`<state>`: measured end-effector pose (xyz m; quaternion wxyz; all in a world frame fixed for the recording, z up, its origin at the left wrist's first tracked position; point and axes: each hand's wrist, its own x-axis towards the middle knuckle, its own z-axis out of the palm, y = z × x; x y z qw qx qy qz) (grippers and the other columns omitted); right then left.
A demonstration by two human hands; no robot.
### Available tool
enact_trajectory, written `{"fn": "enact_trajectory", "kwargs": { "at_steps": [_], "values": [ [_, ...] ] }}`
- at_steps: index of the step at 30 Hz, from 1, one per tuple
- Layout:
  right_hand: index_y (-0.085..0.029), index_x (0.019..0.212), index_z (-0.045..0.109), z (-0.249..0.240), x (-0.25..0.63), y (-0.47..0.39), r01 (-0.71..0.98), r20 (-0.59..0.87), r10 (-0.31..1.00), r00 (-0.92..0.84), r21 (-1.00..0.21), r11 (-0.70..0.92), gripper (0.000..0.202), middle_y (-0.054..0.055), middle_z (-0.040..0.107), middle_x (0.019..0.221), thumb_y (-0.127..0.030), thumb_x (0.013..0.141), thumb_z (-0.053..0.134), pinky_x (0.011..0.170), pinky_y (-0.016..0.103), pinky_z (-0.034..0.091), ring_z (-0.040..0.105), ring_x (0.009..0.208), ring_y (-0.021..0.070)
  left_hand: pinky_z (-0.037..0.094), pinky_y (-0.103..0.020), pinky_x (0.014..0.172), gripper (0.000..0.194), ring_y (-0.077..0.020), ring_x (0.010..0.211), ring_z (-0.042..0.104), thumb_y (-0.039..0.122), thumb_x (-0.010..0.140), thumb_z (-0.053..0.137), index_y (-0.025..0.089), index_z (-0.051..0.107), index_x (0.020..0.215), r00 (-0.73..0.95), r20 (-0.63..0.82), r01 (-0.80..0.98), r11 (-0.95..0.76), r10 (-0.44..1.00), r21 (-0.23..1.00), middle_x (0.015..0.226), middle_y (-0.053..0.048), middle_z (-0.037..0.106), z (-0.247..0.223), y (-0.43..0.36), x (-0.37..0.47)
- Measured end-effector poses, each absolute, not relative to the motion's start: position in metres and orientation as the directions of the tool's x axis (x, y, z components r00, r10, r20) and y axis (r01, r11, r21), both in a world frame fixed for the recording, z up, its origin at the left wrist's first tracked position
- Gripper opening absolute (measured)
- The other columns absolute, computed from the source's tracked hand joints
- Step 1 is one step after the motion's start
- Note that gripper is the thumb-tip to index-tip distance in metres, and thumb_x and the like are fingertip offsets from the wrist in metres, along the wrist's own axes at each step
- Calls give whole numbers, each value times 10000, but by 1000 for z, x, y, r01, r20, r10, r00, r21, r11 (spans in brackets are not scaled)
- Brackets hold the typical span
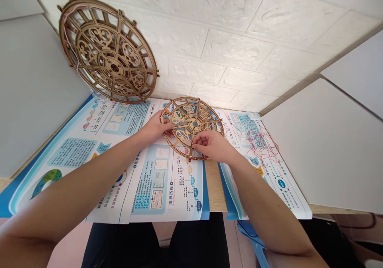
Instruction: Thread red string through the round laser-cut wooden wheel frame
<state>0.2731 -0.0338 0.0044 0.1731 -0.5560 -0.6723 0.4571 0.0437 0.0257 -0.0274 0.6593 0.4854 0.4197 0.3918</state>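
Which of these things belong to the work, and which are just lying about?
Job in hand:
Small openwork wheel, in the left hand, right hand at its near side
Tangled red strands, probably
Larger wheel, probably

Apparently just about:
Printed sheets underneath
Blue plastic object below

Back blocked by white brick-patterned wall [233, 40]; pale flat panels [329, 140] close both sides. Large round bronze openwork frame [119, 71] obstructs back left, smaller gold openwork frame [191, 121] the middle, tangled thin red wire [261, 142] the right. Open: bare wooden surface strip [216, 186] between forearms, flat printed sheet [74, 152] at left.
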Motion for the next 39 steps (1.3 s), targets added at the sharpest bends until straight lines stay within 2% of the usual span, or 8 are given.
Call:
{"fn": "enact_trajectory", "kwargs": {
  "at_steps": [13, 22, 25, 28, 32, 35, 37, 39],
  "values": [
    [-187, 692, 647, 7, 269, -37, 745, -242, 920, -307, -663, 75, 94, -29, 632, 575, -144, 772, 628, 512, 250, 393, 558, 520, 122, 575, -323, 608, 603, -199, 669, 681, 252, 698, 880, 190, 465, 1131, 311, -168, -76, 201, 935, 977, 799, -18, 673, -29, 25, 45],
    [-187, 648, 566, 6, 270, -37, 772, -241, 914, -326, -626, 111, 176, -21, 633, 609, -120, 799, 626, 566, 250, 369, 555, 559, 122, 587, -354, 665, 610, -206, 705, 694, 244, 687, 872, 203, 460, 1135, 322, -208, -39, 232, 924, 972, 860, -31, 682, -25, 26, 46],
    [-190, 670, 567, 3, 271, -36, 775, -233, 917, -324, -622, 116, 167, -20, 629, 635, -121, 807, 632, 568, 247, 353, 549, 579, 125, 562, -345, 681, 540, -207, 716, 684, 292, 709, 853, 210, 518, 1125, 373, -230, 100, 208, 899, 973, 887, -46, 695, -22, 28, 39],
    [-193, 684, 568, 2, 273, -35, 776, -235, 916, -326, -620, 117, 163, -21, 628, 643, -131, 813, 647, 558, 247, 341, 553, 586, 131, 497, -329, 638, 427, -220, 685, 646, 376, 735, 816, 218, 621, 1080, 303, -204, 410, 66, 931, 910, 819, -38, 683, -16, 33, 23],
    [-191, 720, 597, 7, 274, -34, 778, -241, 919, -313, -619, 103, 138, -3, 658, 699, -125, 797, 690, 579, 249, 364, 588, 635, 146, 403, -318, 609, 288, -244, 715, 591, 436, 745, 785, 213, 680, 893, 64, 113, 716, -125, 991, 687, 753, -49, 634, 21, 31, 10],
    [-198, 758, 587, 9, 275, -34, 782, -236, 921, -309, -614, 105, 143, -1, 664, 725, -119, 780, 705, 561, 249, 351, 586, 647, 152, 340, -314, 564, 217, -207, 609, 506, 447, 835, 685, 232, 657, 814, 192, 196, 799, -269, 962, 538, 648, -17, 550, 69, 6, 15],
    [-202, 758, 573, 8, 276, -34, 780, -217, 925, -312, -614, 119, 151, -3, 663, 730, -125, 777, 702, 545, 250, 337, 576, 641, 151, 314, -315, 539, 258, -195, 573, 469, 472, 864, 639, 244, 631, 743, 417, 81, 786, -404, 905, 467, 606, -12, 522, 96, -27, 21],
    [-203, 759, 576, 7, 277, -34, 772, -207, 924, -322, -623, 130, 141, -1, 671, 750, -132, 779, 696, 544, 250, 338, 580, 653, 152, 336, -321, 541, 310, -196, 592, 495, 513, 882, 608, 253, 621, 714, 591, -71, 722, -488, 803, 491, 651, -26, 570, 107, -71, 25]
  ]
}}
